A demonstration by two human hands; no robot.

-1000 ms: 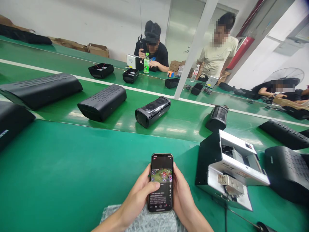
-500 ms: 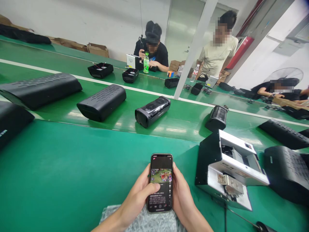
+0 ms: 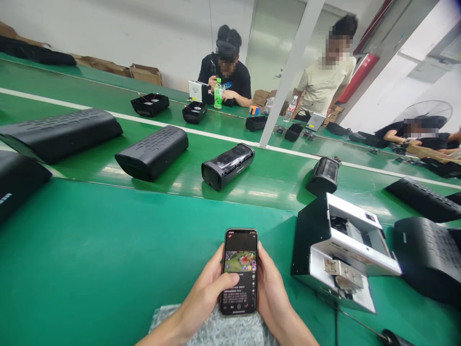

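The left hand (image 3: 205, 289) grips the left edge of the phone (image 3: 240, 269), unchanged over the last second, thumb (image 3: 225, 283) over the screen (image 3: 239, 262). Only the video picture there has changed, suggesting viewing, with nothing on the desk (image 3: 108, 250) handled. The phone sits between both hands above a wrapped bundle (image 3: 234, 331), screen up, long axis running away from the person, top end toward the middle speaker (image 3: 228, 166). The right hand (image 3: 272, 281) grips the opposite edge, near the machine (image 3: 345, 250).
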